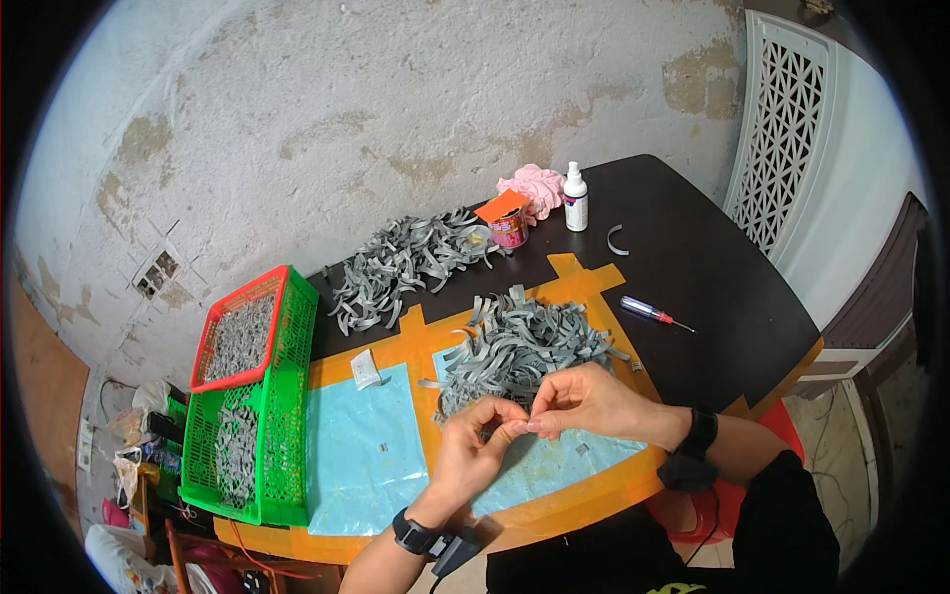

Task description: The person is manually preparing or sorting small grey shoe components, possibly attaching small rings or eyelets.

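Observation:
My left hand [475, 447] and my right hand [592, 400] meet at the fingertips over the near edge of a heap of grey curved strips [529, 342]. Both hands are closed in a pinch, thumb against fingers. Whatever lies between the fingertips is too small or hidden to make out. Under the hands, a light blue sheet [524, 473] covers the table, edged with orange-brown tape [579, 515]. A small dark square bit [582, 449] rests on the sheet near my right wrist.
A green basket [287, 436] and a red basket [202, 346] of grey pieces stand left. Behind lie a second strip heap [396, 265], a tin [509, 234], pink cloth [534, 188] and white bottle [576, 203]. A screwdriver [648, 310] and single strip [616, 241] lie right.

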`<state>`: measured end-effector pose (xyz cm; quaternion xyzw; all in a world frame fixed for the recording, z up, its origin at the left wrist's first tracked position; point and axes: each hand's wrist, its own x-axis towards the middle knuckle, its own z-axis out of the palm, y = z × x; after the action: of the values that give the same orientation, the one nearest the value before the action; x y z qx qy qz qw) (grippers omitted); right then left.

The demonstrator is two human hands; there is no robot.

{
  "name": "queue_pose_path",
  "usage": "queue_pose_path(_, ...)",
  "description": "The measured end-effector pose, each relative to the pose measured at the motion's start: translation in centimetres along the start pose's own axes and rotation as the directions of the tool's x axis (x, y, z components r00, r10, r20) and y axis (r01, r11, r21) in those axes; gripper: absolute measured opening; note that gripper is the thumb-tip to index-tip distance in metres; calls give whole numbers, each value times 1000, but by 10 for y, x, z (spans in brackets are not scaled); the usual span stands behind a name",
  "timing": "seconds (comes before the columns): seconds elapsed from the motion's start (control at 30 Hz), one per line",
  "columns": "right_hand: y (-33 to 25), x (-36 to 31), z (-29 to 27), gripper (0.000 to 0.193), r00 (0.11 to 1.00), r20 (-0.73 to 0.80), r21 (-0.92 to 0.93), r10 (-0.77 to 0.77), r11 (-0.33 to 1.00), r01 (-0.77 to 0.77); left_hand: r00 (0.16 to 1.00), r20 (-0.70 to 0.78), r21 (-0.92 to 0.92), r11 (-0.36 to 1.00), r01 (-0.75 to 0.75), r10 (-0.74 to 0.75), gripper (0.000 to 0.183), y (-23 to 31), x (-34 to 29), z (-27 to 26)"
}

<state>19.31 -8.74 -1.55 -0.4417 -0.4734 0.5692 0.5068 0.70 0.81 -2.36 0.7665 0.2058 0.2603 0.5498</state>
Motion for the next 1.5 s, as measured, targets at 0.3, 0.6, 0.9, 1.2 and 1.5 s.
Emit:
queue_pose_path(0.3,-21,1,-18,6,910,-317,-363,-268,921,145,974,140,-421,880,220,-176,10,-1,-4,-7)
queue_pose_path(0.6,-6,13,-36,19,892,78,-877,-444,395,274,971,155,-268,938,220,-183,5,-10,7,-13)
queue_pose_path(0.9,-3,20,-20,12,938,143,-895,-317,363,259,991,-59,-154,981,114,-124,2,-8,3,-38)
queue_pose_path(1.2,-13,1,2,7,786,153,-924,-599,195,328,665,-746,-222,927,-302,39,10,57,-13,-102)
queue_pose_path(1.5,-12,-4,8,6,796,-146,-742,-587,597,304,441,-886,-135,989,54,-145,10,11,-117,-298)
